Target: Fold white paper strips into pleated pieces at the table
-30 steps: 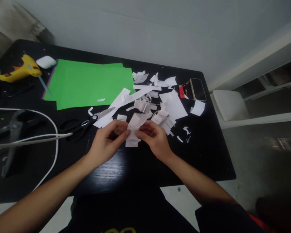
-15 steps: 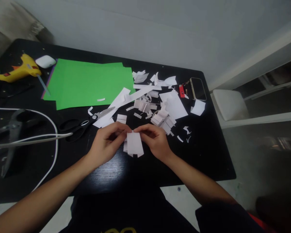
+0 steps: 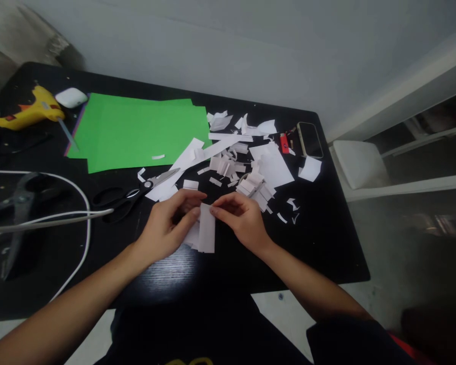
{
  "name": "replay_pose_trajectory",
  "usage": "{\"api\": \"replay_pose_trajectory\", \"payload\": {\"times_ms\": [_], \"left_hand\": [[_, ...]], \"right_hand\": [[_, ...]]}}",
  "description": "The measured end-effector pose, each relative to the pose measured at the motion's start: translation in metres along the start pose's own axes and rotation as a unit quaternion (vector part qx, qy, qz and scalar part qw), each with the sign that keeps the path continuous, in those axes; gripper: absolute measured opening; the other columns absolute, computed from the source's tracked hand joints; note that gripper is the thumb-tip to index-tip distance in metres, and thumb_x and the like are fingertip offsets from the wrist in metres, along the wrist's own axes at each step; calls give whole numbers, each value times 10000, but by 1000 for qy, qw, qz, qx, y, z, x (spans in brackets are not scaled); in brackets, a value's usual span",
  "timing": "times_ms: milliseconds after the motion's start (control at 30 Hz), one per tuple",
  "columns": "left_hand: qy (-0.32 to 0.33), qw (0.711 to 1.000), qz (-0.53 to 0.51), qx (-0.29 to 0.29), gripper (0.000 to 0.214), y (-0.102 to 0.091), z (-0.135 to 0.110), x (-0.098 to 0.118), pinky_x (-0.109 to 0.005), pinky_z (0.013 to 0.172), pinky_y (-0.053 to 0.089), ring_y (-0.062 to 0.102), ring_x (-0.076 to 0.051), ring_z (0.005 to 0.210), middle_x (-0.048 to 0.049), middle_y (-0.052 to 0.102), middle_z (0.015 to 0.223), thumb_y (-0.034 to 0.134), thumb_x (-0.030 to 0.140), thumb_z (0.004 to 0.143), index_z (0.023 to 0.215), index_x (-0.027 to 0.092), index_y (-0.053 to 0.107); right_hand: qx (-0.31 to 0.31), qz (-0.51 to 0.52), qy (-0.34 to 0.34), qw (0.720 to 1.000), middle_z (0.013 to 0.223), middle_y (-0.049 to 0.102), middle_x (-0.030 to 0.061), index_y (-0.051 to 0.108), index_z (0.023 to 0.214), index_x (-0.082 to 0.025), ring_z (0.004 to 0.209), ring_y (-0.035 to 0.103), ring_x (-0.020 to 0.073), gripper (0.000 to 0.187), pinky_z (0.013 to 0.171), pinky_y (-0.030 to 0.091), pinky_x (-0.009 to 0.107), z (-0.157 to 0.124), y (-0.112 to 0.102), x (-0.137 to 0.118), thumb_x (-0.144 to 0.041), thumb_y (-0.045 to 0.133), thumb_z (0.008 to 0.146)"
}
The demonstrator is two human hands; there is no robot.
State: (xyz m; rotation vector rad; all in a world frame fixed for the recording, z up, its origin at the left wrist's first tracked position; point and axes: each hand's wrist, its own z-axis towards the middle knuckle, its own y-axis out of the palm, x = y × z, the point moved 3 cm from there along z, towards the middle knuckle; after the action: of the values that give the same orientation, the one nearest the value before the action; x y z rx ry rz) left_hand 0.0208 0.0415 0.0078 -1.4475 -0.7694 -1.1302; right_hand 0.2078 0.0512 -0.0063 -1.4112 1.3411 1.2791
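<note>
A small folded piece of white paper is held upright over the front of the black table, its narrow panel turned toward me and more folds showing behind on the left. My left hand pinches it at the upper left between thumb and fingers. At the upper right edge, my right hand grips it with thumb and fingertips. Just beyond the hands lie scissors with black handles, their blades on white paper strips. Cut and folded white paper scraps are heaped beyond my right hand.
Green sheets lie at the back of the table. On the left are a yellow glue gun, a white case, a white cable and large pliers-like tool. A red lighter and phone sit back right.
The folded paper has turned between my hands: its wide front face has become a narrow panel, with folds showing at its left. Both hands stay in nearly the same place.
</note>
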Motion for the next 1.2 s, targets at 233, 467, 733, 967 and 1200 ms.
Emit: {"api": "replay_pose_trajectory", "payload": {"times_ms": [233,467,733,967,1200], "left_hand": [[-89,990,-95,-52,278,11,3,-9,-267,622,512,621,-146,697,-1,661,823,787,385,845,997,202,642],[-101,989,-100,-29,251,11,4,-15,-244,577,432,546,-120,643,24,592,756,767,382,876,921,210,590],[-94,994,-44,-42,250,11,4,-13,-242,540,414,564,-126,601,5,651,726,697,436,918,885,192,650],[-82,995,-53,-25,212,11,3,-12,-246,557,449,580,-133,627,8,648,749,704,404,915,920,204,635],[-74,994,-77,-18,219,11,2,-14,-254,615,508,677,-160,733,-10,703,831,717,365,904,1015,212,606]], "right_hand": [[37,-36,-36,998,847,754,18,739,834,-229,803,722,187,180,767,614,340,-2,-2,-3,-348,860,776],[47,-32,-36,998,910,755,22,728,879,-235,870,732,191,151,844,623,356,1,-4,2,-323,829,808],[32,-47,-34,998,951,769,25,764,943,-246,902,730,192,158,857,618,357,2,-4,2,-332,817,821],[2,-60,-10,998,832,764,4,779,857,-249,742,703,172,148,741,608,338,3,-3,0,-386,819,817],[4,-66,-21,998,831,765,5,772,837,-242,753,704,174,169,726,600,322,2,-2,1,-402,818,814]]}}
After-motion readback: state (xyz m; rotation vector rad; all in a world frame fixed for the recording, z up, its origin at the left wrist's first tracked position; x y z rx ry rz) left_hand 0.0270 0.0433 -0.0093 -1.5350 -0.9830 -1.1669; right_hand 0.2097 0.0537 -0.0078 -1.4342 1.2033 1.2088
